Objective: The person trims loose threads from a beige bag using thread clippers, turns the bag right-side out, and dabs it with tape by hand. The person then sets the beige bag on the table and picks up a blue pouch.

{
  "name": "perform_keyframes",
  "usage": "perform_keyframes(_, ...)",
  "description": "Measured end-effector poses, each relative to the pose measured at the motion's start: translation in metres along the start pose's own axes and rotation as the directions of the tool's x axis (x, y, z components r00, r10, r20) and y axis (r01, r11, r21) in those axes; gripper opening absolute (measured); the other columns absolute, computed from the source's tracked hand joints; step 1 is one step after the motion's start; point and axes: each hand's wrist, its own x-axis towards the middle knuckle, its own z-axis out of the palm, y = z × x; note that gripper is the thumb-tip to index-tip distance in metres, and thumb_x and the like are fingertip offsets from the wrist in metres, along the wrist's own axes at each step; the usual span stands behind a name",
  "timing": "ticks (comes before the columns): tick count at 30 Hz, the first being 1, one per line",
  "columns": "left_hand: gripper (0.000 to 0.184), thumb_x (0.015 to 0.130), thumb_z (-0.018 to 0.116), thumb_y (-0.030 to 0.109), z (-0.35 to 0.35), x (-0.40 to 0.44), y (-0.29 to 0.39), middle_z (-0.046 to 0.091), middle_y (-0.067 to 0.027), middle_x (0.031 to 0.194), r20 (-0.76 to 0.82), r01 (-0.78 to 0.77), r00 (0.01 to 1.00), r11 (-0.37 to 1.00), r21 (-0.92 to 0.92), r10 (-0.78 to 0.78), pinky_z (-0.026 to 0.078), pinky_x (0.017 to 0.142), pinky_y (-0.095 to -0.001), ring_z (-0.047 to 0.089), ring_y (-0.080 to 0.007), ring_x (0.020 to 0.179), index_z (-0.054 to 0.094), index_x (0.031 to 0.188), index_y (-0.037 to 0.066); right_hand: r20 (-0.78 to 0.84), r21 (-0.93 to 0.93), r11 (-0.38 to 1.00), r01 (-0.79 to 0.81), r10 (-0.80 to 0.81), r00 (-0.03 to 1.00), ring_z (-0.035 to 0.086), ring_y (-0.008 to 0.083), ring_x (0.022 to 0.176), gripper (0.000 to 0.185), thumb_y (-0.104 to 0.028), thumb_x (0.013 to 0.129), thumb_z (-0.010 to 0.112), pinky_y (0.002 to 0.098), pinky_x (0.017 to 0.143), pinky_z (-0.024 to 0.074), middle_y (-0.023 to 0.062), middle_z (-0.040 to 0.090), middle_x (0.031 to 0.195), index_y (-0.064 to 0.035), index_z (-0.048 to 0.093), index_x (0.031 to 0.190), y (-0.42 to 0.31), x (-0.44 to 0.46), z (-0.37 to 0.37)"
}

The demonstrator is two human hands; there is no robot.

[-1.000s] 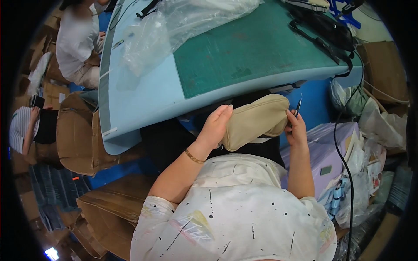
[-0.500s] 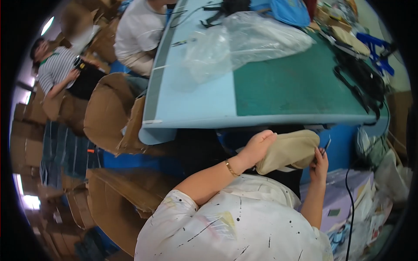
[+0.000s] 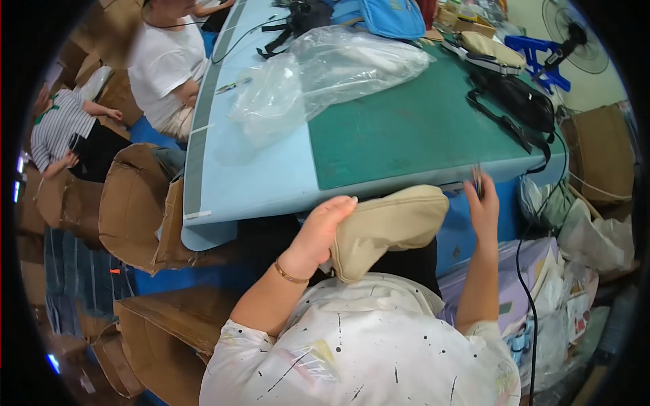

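Observation:
My left hand (image 3: 318, 233) grips one end of a beige fabric pouch (image 3: 393, 227), thumb on top, above my lap and just off the table's front edge. The pouch is tilted, its far end rounded and slightly raised. To its right, apart from it, my right hand (image 3: 485, 210) is closed around small thread snips (image 3: 478, 181). Their tips point up toward the table edge and are blurred. The fingers of my left hand under the pouch are hidden.
On the table (image 3: 257, 169) lie a clear plastic bag (image 3: 338, 71), a blue bag (image 3: 393, 17) and a black bag (image 3: 514, 101). Open cardboard boxes (image 3: 139, 203) stand at left. A black cable (image 3: 525, 291) hangs at right. A seated person (image 3: 166, 61) is across the left side.
My right hand has come away from the pouch and moved up toward the table edge with the snips. My left hand has shifted left with the pouch; the view has turned right.

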Motion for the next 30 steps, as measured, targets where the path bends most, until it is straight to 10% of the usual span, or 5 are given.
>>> perform_keyframes(9,0.019,0.092,0.052,0.022,-0.024,0.012,0.007,0.062,-0.0039,0.088,-0.008,0.033,0.999,0.998,-0.062,-0.033,0.05,0.071,-0.0279,0.06,-0.012,0.079,0.058,0.092,0.004,0.162,-0.739,0.555,0.382,-0.404,0.9,0.055,0.0331,0.095,0.036,-0.022,0.081,0.065,0.0397,0.08,0.0449,0.0117,0.06,0.102,-0.0079,0.058,0.114,-0.008,0.112,0.042)
perform_keyframes(11,0.02,0.093,0.052,0.022,-0.03,0.016,0.009,0.062,-0.0042,0.089,0.059,0.064,0.997,0.993,-0.095,-0.058,0.05,0.071,-0.0281,0.06,-0.0122,0.079,0.059,0.094,0.003,0.081,-0.721,0.523,0.455,-0.588,0.805,0.054,0.032,0.098,0.033,-0.023,0.082,0.065,0.0407,0.082,0.0441,0.0114,0.061,0.102,-0.008,0.06,0.111,-0.032,0.107,0.051)
perform_keyframes(15,0.02,0.093,0.051,0.023,-0.019,0.012,0.01,0.062,-0.0037,0.088,-0.012,0.032,0.999,0.999,-0.024,-0.032,0.049,0.07,-0.027,0.059,-0.0115,0.077,0.059,0.093,0.004,0.433,0.072,0.913,0.402,-0.392,0.812,0.059,0.0178,0.089,0.019,-0.012,0.086,0.061,0.029,0.079,0.0458,0.0072,0.062,0.095,-0.0032,0.062,0.103,-0.074,0.038,0.076)
perform_keyframes(18,0.021,0.094,0.05,0.024,-0.018,0.009,0.006,0.062,-0.0022,0.086,-0.01,0.011,1.0,0.999,0.031,-0.011,0.048,0.068,-0.0255,0.058,-0.0094,0.075,0.059,0.091,0.004,0.637,-0.047,0.793,0.608,-0.445,0.63,0.059,0.0289,0.083,0.016,-0.015,0.083,0.061,0.0336,0.073,0.0479,0.0125,0.062,0.087,-0.005,0.065,0.094,-0.092,-0.006,0.089)
perform_keyframes(30,0.024,0.096,0.048,0.025,-0.024,-0.021,-0.011,0.055,0.0022,0.074,-0.07,-0.008,0.997,0.992,0.13,0.017,0.041,0.059,-0.0214,0.049,-0.0044,0.066,0.054,0.081,0.007,0.528,0.184,0.91,0.371,-0.41,0.744,0.052,0.0231,0.062,0.016,-0.018,0.084,0.063,0.0315,0.056,0.0419,0.0083,0.054,0.066,-0.0026,0.062,0.079,-0.045,-0.054,0.117)
